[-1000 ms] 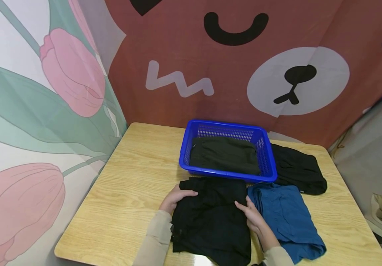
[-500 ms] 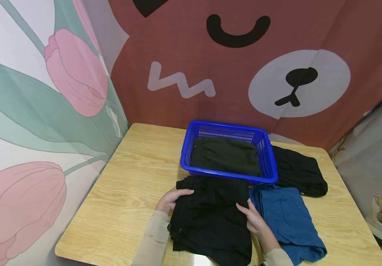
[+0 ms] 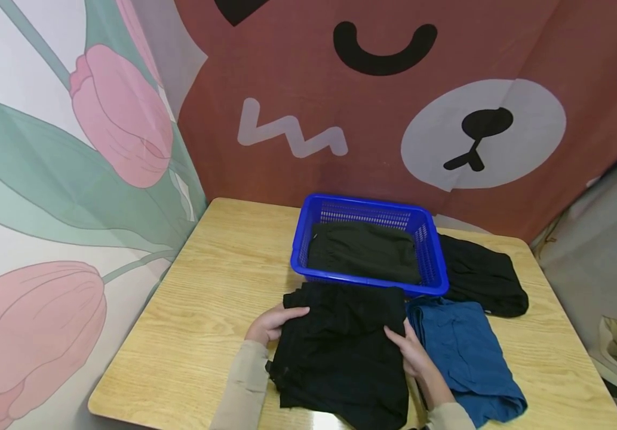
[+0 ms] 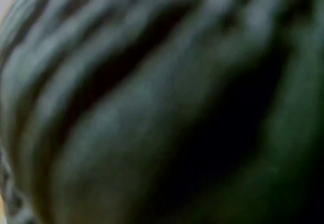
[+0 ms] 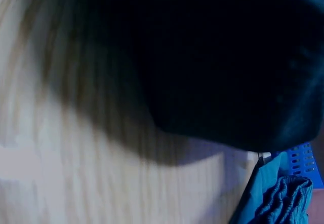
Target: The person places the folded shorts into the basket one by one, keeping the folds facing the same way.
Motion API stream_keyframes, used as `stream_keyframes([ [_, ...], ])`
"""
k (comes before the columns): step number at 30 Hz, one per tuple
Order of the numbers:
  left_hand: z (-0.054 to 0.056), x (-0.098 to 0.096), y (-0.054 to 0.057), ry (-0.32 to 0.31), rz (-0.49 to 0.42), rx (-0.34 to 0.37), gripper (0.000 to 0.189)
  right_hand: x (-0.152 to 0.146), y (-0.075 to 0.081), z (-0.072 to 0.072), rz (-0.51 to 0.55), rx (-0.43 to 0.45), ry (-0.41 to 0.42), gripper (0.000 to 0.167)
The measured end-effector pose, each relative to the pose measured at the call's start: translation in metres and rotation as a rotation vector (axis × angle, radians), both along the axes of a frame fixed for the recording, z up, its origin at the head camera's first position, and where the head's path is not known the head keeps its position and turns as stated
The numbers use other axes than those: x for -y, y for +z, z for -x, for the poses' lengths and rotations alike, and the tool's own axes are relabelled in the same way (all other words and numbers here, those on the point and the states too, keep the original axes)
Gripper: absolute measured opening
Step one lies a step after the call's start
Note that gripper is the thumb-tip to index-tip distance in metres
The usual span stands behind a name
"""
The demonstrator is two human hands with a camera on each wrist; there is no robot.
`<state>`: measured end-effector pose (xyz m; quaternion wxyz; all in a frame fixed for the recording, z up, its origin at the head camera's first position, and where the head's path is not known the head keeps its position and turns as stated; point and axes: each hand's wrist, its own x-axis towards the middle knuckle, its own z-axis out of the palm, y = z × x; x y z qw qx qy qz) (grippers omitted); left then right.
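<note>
A folded black garment [image 3: 346,352] lies at the table's near side, its far edge beside the blue basket. My left hand [image 3: 272,324] grips its left edge, thumb on top and the other fingers out of sight beneath. At the right edge my right hand [image 3: 410,352] holds it the same way, thumb over the cloth. Blurred dark folds [image 4: 136,122] fill the left wrist view. In the right wrist view the dark cloth [image 5: 217,67] hangs over the wood, casting a shadow; neither hand is clearly visible there.
A blue plastic basket [image 3: 373,282] stands at the back with a folded dark green garment [image 3: 364,254] inside. Right of it lies another folded black garment [image 3: 482,275]. A folded blue garment [image 3: 464,352] sits beside my right hand. Printed cloths hang behind the wooden table [image 3: 195,310].
My left hand has moved slightly left and my right hand slightly right, so the black garment's far part spreads a little wider. Basket and other garments stay put.
</note>
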<state>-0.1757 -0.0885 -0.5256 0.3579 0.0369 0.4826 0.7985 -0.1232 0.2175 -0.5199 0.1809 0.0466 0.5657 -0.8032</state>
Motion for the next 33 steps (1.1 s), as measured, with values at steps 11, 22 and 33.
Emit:
stream_keyframes([
  [11,0.001,0.003,0.014,-0.006,-0.026,-0.102,0.044,-0.002,0.012,0.000,-0.060,-0.034,-0.062,0.066],
  [22,0.003,0.002,0.033,-0.019,-0.062,-0.125,0.037,-0.005,0.018,-0.001,-0.021,-0.150,-0.040,0.041],
  [33,0.002,0.000,0.041,-0.003,-0.055,-0.162,0.028,-0.006,0.026,-0.001,0.013,-0.178,-0.045,0.039],
])
